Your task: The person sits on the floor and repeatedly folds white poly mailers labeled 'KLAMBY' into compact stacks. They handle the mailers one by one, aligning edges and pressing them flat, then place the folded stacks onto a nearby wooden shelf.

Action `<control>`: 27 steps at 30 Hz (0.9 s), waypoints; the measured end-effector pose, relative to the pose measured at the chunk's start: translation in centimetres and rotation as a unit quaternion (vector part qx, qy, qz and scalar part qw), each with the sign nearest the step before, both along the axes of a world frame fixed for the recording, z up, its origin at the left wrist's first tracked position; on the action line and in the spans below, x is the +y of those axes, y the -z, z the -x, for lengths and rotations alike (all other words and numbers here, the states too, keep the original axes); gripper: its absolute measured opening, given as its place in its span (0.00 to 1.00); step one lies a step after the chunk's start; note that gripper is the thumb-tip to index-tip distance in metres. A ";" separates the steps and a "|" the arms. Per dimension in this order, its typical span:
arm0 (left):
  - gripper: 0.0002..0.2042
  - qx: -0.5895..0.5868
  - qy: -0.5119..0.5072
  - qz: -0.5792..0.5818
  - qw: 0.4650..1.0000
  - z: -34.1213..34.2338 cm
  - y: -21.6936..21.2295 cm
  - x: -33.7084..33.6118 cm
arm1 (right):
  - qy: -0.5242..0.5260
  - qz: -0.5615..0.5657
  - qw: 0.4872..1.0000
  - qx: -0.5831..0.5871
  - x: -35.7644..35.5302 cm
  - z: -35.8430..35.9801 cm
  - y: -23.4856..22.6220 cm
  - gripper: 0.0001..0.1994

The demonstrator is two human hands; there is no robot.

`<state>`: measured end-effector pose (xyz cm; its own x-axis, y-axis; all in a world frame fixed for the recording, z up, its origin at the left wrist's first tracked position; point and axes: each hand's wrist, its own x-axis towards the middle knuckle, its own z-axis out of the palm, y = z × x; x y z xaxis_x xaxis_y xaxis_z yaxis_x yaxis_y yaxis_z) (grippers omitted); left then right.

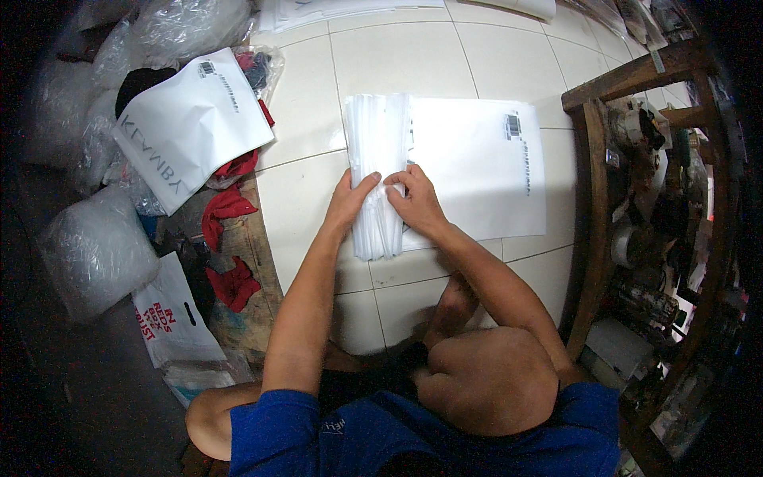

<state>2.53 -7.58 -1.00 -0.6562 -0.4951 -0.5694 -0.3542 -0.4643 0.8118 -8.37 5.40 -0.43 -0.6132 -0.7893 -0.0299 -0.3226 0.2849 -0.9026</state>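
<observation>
On the tiled floor in front of me lies a thick bundle of folded white plastic bags (380, 135), its many layers showing as long lengthwise strips. My left hand (348, 203) holds the bundle's left side, thumb on top and fingers down along the edge. My right hand (416, 200) is closed at the bundle's right side, with thumb and index finger bent together at the edge of the layers. Flat white plastic bags (477, 167) with a barcode printed at the upper right lie to the right, partly tucked against the bundle and under my right forearm.
Clear plastic bundles (99, 254), a white printed bag (195, 127), red cloth pieces (230, 282) and a white carrier bag (176, 318) lie on the left. A wooden rack (592, 207) crowded with items stands at right. More white sheets (342, 9) lie at the far edge.
</observation>
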 end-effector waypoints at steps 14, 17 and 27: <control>0.27 -0.015 0.001 0.003 1.000 0.0 0.1 0.0 | -0.052 -0.060 0.997 0.014 -0.4 0.4 -0.5 0.14; 0.26 -0.003 -0.001 -0.001 1.000 0.0 0.0 0.0 | -0.061 -0.062 0.996 0.029 -0.3 0.2 -0.7 0.14; 0.28 -0.001 0.001 0.006 1.000 0.2 -0.6 0.3 | -0.028 -0.091 0.995 0.037 0.4 0.2 -0.5 0.13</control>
